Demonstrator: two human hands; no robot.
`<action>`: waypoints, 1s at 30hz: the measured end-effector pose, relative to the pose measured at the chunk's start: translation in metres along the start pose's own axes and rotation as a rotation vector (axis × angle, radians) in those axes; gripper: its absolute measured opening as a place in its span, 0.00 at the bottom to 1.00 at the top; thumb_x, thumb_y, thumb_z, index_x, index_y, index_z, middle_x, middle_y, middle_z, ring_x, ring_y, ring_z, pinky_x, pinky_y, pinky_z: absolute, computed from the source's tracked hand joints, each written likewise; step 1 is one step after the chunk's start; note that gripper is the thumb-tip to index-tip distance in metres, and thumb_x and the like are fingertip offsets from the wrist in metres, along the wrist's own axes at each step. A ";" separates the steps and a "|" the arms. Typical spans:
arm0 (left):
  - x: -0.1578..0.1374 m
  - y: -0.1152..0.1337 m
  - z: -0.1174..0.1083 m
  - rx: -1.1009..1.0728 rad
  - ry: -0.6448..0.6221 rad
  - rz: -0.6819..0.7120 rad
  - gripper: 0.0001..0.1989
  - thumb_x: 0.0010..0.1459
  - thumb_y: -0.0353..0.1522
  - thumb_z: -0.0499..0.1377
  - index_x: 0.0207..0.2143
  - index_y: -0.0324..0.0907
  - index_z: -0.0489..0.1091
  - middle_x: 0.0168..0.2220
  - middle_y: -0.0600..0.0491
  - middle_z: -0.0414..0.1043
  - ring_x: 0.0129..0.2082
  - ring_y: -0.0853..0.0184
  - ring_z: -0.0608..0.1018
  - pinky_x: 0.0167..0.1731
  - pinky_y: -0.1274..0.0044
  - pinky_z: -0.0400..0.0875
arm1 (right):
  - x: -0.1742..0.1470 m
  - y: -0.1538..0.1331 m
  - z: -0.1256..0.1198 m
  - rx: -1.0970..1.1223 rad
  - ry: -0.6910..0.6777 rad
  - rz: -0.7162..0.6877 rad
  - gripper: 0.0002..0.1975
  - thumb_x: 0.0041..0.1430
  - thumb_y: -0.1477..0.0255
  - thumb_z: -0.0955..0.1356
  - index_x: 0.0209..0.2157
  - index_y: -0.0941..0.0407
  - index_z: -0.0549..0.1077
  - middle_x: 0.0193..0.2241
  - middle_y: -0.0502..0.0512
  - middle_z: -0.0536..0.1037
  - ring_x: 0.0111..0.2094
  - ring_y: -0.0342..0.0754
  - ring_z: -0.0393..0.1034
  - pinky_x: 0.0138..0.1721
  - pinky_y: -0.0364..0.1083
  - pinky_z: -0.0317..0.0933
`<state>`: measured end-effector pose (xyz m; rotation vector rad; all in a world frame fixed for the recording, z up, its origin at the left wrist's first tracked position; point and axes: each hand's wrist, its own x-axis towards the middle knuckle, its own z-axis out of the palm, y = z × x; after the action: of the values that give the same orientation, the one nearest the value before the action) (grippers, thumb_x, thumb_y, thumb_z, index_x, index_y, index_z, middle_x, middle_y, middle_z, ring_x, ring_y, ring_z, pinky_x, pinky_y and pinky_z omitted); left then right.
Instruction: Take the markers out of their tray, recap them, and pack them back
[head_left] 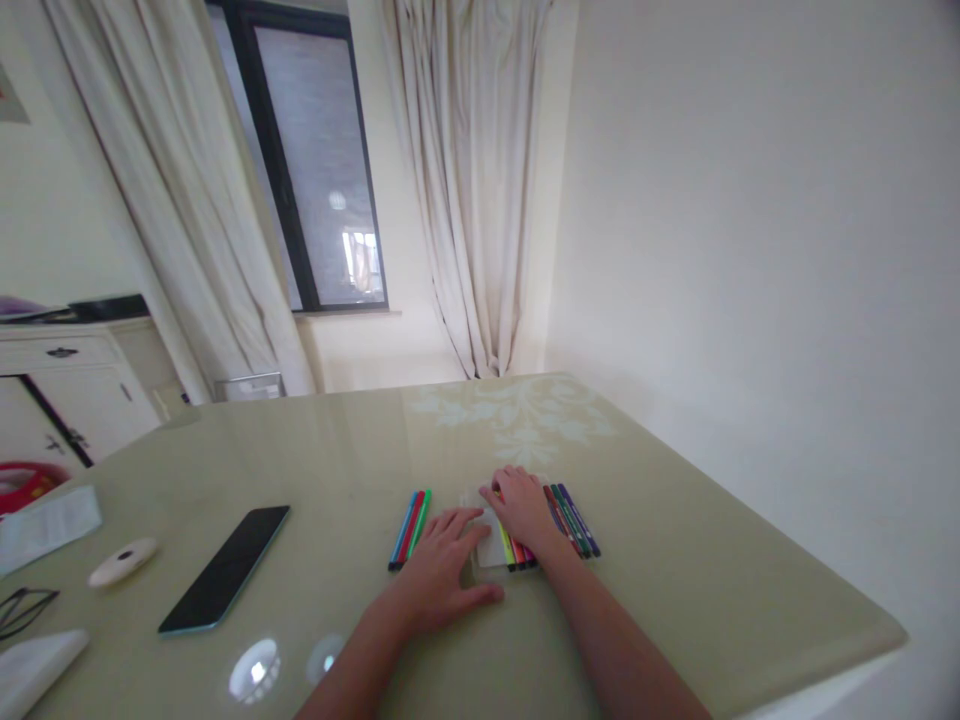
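Note:
My left hand [448,570] lies low over the table with its fingers and thumb apart, at the left side of a flat clear case [491,550] with a whitish panel. Beyond it, my right hand [523,507] rests across the case, thumb apart from the fingers, covering part of some yellow, orange and purple felt-tip pens [517,553]. Just right of that hand, dark-coloured felt-tip pens [576,520] lie side by side. A blue, a red and a green felt-tip pen [409,528] lie to the left, partly behind my left hand.
On the left of the glossy table [337,460] are a black-screened phone [226,570], a white oval object [123,562], a face mask [49,527], glasses [24,610] and a white object [41,665] at the frame edge. A wall [750,300] stands along the right.

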<state>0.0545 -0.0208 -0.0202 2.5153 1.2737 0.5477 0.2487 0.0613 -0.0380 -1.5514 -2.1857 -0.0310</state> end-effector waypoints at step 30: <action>0.002 -0.001 0.008 0.001 0.009 -0.061 0.35 0.55 0.56 0.63 0.61 0.51 0.70 0.66 0.49 0.65 0.65 0.51 0.66 0.65 0.57 0.59 | 0.005 0.010 -0.017 0.262 0.175 0.124 0.27 0.70 0.55 0.58 0.19 0.53 0.65 0.21 0.52 0.72 0.24 0.46 0.61 0.30 0.46 0.49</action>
<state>0.0582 -0.0193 -0.0271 2.4688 1.3496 0.5453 0.2620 0.0648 -0.0227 -1.4728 -1.8724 0.1482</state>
